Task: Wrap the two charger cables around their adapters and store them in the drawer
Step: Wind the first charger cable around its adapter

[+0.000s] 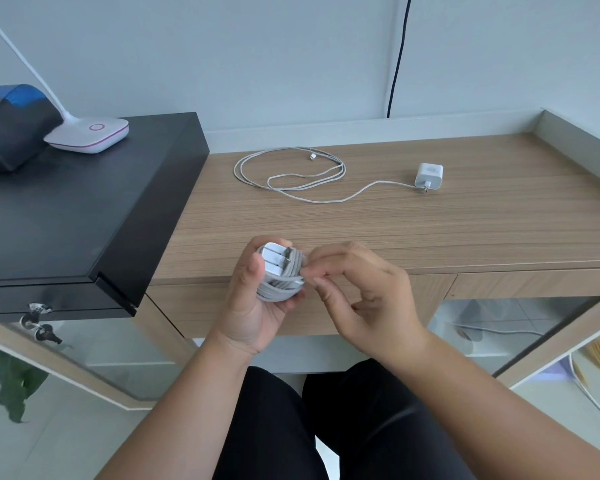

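Your left hand [253, 299], just below the middle of the frame, is curled around the first adapter [274, 259], a small white block with its metal prongs facing up toward you. Its grey cable [278, 289] is wound around it in a tight bundle of several loops, lying in your palm. Your right hand [357, 289] sits just to the right of the bundle, thumb and forefinger pinched on the cable's loose end at the bundle's right edge. The other fingers of that hand are loosely curled and hold nothing.

What matters for the next move: the free end lies on the right side of the bundle, right at your right fingertips [312, 271], so it looks as though that hand only needs to tuck the end under a loop while the left keeps the bundle steady. The loops run roughly across the adapter, left to right in the frame.

The second adapter [429, 175], also white, lies on the wooden desk [465, 230] in the upper right of the middle, well apart from both hands and nearer your right. Its pale cable [288, 174] trails leftward from it into loose, unwound coils near the top centre.

Below the desk edge, the drawer front [534, 284] is visible at right and seems closed, though I cannot be sure which panel is the drawer.
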